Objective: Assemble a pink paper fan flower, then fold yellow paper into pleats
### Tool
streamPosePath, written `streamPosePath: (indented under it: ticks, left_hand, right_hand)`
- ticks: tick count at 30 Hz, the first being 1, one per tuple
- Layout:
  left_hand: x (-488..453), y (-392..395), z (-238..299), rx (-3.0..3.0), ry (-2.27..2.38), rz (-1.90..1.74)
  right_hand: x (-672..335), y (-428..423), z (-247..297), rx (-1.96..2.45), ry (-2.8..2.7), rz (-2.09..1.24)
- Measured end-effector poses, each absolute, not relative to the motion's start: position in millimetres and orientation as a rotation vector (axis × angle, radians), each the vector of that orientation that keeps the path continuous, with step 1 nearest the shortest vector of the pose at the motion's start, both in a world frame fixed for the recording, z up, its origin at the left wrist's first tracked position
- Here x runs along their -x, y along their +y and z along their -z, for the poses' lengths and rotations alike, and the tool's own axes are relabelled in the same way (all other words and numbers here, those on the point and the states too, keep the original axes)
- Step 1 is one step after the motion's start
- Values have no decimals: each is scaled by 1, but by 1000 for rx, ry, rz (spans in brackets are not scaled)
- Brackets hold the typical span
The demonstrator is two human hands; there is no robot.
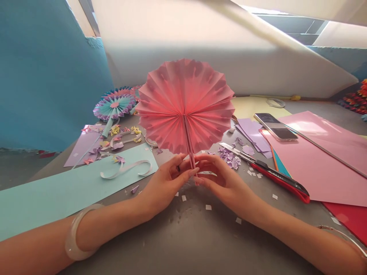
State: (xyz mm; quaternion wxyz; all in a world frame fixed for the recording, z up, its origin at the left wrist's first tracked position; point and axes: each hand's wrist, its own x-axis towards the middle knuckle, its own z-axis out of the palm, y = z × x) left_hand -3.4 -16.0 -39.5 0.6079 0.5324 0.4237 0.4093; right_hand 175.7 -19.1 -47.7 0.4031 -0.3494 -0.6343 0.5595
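- Bangle (71,237) up front, on the left arm (114,223)
- Left hand (172,177) and right hand (222,179) both pinching the handle (189,145), fingertips nearly meeting
- Fan (185,88) is spread just above them, over the bench (172,248)

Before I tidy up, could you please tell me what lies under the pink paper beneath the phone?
Blue paper, orange paper and red paper peek out beneath the pink paper; anything fully covered cannot be seen.

A grey table (197,244) bears a pale blue sheet of paper (43,194) on the left and a red and black cutter (275,176) on the right. Purple clippings (230,158) lie beside the cutter, and small white paper squares (208,207) are scattered nearby.
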Motion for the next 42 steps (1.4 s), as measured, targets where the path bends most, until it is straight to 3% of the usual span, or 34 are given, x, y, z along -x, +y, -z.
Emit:
streamPosePath:
  ticks: [5,10,13,19,26,31,35,40,42]
  left_hand:
    - [5,-17,39,-1239,814,-918]
    - [6,-13,41,-1182,796,-944]
    - [6,-10,40,-1173,865,-919]
    - [5,-7,41,-1044,886,-920]
    - [4,-7,33,-974,865,-1004]
    - [3,-8,33,-977,795,-981]
    - [3,-9,35,-968,737,-926]
    - [2,-10,34,-918,754,-873]
    - [4,-10,33,-947,737,-856]
  right_hand:
    - [-175,-21,46,955,-1612,-1391]
    - [-172,-24,55,906,-1899,-629]
    - [-171,-24,59,825,-2001,-404]
    - [-173,-23,58,793,-2051,-341]
    - [-182,-25,48,1224,-2152,-508]
    - [-179,-26,45,1080,-2368,-234]
    - [-177,-27,47,1054,-2388,-217]
    - [-178,-27,46,1096,-2391,-354]
    - [-178,-27,44,1145,-2326,-667]
